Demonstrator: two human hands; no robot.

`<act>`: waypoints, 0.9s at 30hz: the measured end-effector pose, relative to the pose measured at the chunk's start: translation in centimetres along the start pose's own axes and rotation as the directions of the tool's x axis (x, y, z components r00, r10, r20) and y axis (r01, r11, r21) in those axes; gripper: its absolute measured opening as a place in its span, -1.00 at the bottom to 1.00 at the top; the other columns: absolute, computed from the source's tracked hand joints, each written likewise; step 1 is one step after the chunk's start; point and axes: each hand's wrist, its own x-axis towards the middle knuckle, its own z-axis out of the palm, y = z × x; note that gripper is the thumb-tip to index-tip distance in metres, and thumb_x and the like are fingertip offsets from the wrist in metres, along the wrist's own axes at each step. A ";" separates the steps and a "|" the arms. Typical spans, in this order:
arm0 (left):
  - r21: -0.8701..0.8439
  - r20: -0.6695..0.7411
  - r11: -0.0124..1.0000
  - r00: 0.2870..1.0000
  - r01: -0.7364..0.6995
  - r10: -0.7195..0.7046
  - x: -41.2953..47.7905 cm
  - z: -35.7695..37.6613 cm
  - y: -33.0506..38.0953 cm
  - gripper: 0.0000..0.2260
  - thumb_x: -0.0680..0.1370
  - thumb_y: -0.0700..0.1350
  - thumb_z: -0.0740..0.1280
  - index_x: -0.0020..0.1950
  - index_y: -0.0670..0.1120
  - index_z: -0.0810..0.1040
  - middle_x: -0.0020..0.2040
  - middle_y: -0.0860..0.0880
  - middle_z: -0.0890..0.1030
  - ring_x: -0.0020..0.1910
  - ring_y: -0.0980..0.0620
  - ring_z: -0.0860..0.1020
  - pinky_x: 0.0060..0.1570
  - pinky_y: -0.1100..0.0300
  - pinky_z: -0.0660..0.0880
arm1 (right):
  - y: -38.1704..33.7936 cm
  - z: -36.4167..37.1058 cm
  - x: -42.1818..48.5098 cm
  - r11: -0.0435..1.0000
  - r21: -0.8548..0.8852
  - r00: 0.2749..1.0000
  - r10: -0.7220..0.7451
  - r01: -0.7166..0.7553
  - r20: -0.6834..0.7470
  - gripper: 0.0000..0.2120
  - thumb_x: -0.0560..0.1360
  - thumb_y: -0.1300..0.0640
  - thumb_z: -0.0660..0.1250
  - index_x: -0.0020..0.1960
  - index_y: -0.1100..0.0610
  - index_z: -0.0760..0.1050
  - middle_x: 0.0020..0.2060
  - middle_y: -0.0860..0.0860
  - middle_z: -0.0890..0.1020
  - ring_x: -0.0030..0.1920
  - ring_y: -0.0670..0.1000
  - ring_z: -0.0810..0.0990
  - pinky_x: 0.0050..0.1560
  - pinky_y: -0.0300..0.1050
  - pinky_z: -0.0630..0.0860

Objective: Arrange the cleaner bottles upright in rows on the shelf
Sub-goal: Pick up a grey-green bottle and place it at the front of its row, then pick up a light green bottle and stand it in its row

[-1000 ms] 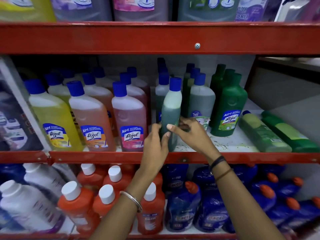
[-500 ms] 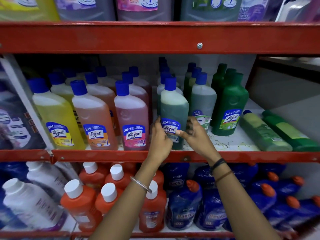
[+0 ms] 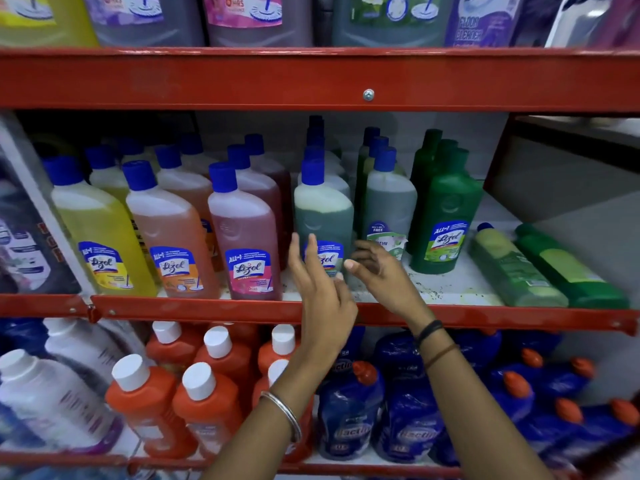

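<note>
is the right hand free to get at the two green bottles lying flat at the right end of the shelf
Probably yes. The right hand is open and empty, and the bare shelf lies between it and the two lying bottles, with nothing stacked on them.

Yellow plastic bottle with blue cap [image 3: 100, 230]: "ALL-in-1", "Lizol"
Orange plastic bottle with blue cap [image 3: 169, 230]: "Lizol"
Pink plastic bottle with blue cap [image 3: 244, 233]: "ALL-in-1", "Lizol"
Dark green opaque plastic bottle [image 3: 445, 216]: "ALL-in-1", "Lizol"
Grey-green bottle with neck tag [image 3: 389, 206]: "FREE"
Purple jug on top shelf [image 3: 479, 19]: "FLOOR CLEANER"
Pink jug on top shelf [image 3: 249, 12]: "6 HRS"
Blue wrapped bottles with orange caps [image 3: 349, 420]: "Bactin", partly blurred
</note>
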 end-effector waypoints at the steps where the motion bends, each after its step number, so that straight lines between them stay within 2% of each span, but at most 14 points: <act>1: -0.042 -0.027 0.996 0.997 -0.073 0.072 -0.4 0.8 1.1 -0.45 0.47 -0.34 0.16 0.45 -0.14 0.12 0.50 -0.19 0.05 0.48 0.03 0.10 0.38 0.44 0.05 | 0.2 -1.1 -0.5 1.000 -0.002 0.998 -0.013 0.013 -0.055 -0.59 0.47 0.06 0.37 0.27 0.14 0.41 0.10 0.09 0.62 0.13 0.03 0.60 0.16 -0.05 0.54; 4: -0.189 0.015 0.964 0.981 -0.185 0.192 -1.1 3.7 3.8 -0.52 0.48 -0.38 0.18 0.38 -0.16 0.22 0.45 -0.17 0.17 0.43 0.11 0.23 0.37 0.34 0.19 | 0.3 -5.6 -2.1 0.997 -0.028 0.977 -0.071 0.067 -0.199 -0.76 0.47 0.13 0.36 0.12 0.12 0.49 -0.04 0.02 0.65 0.00 -0.02 0.62 0.09 -0.10 0.54; 6: -0.242 0.091 0.960 0.982 -0.140 0.166 -1.1 6.6 5.2 -0.56 0.47 -0.38 0.19 0.34 -0.18 0.27 0.38 -0.16 0.27 0.36 0.17 0.28 0.35 0.34 0.24 | 0.8 -9.6 -3.3 0.993 -0.113 0.950 -0.066 0.033 -0.304 -0.80 0.48 0.14 0.35 0.09 0.14 0.51 -0.09 0.01 0.64 -0.05 -0.02 0.62 0.04 -0.13 0.52; 9: -0.176 0.325 0.984 0.943 -0.016 0.073 -0.9 12.0 6.7 -0.57 0.47 -0.28 0.24 0.33 -0.18 0.28 0.29 -0.18 0.34 0.32 -0.04 0.33 0.34 0.17 0.28 | 2.5 -16.0 -4.8 0.953 -0.287 0.892 -0.047 -0.094 -0.450 -0.77 0.47 0.14 0.36 0.08 0.23 0.53 -0.07 0.10 0.64 -0.04 0.06 0.60 -0.04 -0.18 0.44; 11: -0.050 0.564 0.993 0.824 0.106 -0.059 -0.8 15.8 7.2 -0.53 0.49 -0.18 0.29 0.36 -0.21 0.23 0.33 -0.24 0.31 0.35 -0.18 0.31 0.34 0.09 0.26 | 3.7 -19.1 -5.5 0.905 -0.373 0.884 0.009 -0.206 -0.468 -0.73 0.47 0.15 0.36 0.10 0.29 0.52 0.01 0.20 0.64 0.05 0.16 0.59 0.01 -0.10 0.46; 13: 0.049 0.704 0.960 0.672 0.277 -0.230 -0.9 19.0 7.7 -0.49 0.51 -0.08 0.30 0.37 -0.22 0.20 0.37 -0.27 0.32 0.36 -0.20 0.33 0.30 0.08 0.31 | 4.9 -20.8 -5.7 0.821 -0.484 0.894 0.067 -0.302 -0.443 -0.68 0.48 0.16 0.33 0.15 0.33 0.49 0.09 0.28 0.60 0.13 0.24 0.56 0.10 0.02 0.45; 15: 0.092 0.723 0.931 0.619 0.354 -0.307 -1.0 21.6 8.1 -0.54 0.52 -0.04 0.27 0.32 -0.23 0.24 0.30 -0.27 0.42 0.29 -0.21 0.43 0.23 0.03 0.42 | 5.9 -21.7 -5.6 0.728 -0.582 0.906 0.127 -0.363 -0.405 -0.70 0.49 0.19 0.28 0.15 0.34 0.45 0.10 0.34 0.58 0.13 0.30 0.54 0.07 0.06 0.44; 18: 0.200 0.637 0.890 0.636 0.409 -0.435 -0.5 24.2 8.4 -0.59 0.54 0.01 0.21 0.26 -0.24 0.29 0.26 -0.28 0.48 0.22 -0.24 0.48 0.17 -0.02 0.46 | 6.1 -22.0 -5.0 0.619 -0.676 0.909 0.174 -0.399 -0.378 -0.79 0.47 0.26 0.20 0.06 0.34 0.44 0.04 0.37 0.59 0.07 0.32 0.56 -0.01 0.06 0.43; 20: 0.248 0.578 0.833 0.615 0.495 -0.537 0.4 25.1 8.7 -0.61 0.53 0.04 0.22 0.22 -0.22 0.37 0.25 -0.26 0.49 0.20 -0.22 0.49 0.17 -0.01 0.47 | 5.7 -22.0 -4.3 0.626 -0.660 0.906 0.211 -0.414 -0.368 -0.79 0.46 0.29 0.19 0.06 0.34 0.45 0.05 0.37 0.58 0.09 0.33 0.54 0.00 0.05 0.43; 22: 0.262 0.579 0.808 0.585 0.527 -0.569 1.3 25.6 8.9 -0.62 0.48 0.05 0.28 0.17 -0.18 0.42 0.18 -0.20 0.53 0.14 -0.19 0.52 0.12 0.02 0.51 | 5.3 -22.2 -3.8 0.659 -0.618 0.897 0.227 -0.428 -0.379 -0.77 0.46 0.27 0.20 0.07 0.33 0.46 0.08 0.36 0.56 0.12 0.33 0.51 0.01 0.05 0.42; 24: 0.194 0.599 0.773 0.551 0.604 -0.581 1.9 25.6 8.8 -0.60 0.40 0.10 0.39 0.09 -0.12 0.42 0.10 -0.16 0.57 0.06 -0.15 0.56 0.04 0.04 0.55 | 5.3 -22.3 -3.4 0.676 -0.600 0.892 0.209 -0.427 -0.400 -0.77 0.46 0.24 0.21 0.07 0.31 0.47 0.08 0.34 0.57 0.12 0.33 0.51 0.00 0.05 0.40; 27: 0.047 0.641 0.678 0.498 0.734 -0.584 2.1 24.6 8.0 -0.49 0.35 0.08 0.46 0.16 -0.20 0.47 0.03 -0.15 0.63 -0.08 -0.04 0.62 -0.21 0.19 0.54 | 5.4 -22.4 -2.9 0.696 -0.587 0.891 0.176 -0.414 -0.419 -0.75 0.48 0.15 0.23 0.05 0.30 0.48 0.05 0.32 0.58 0.10 0.30 0.53 -0.06 0.01 0.39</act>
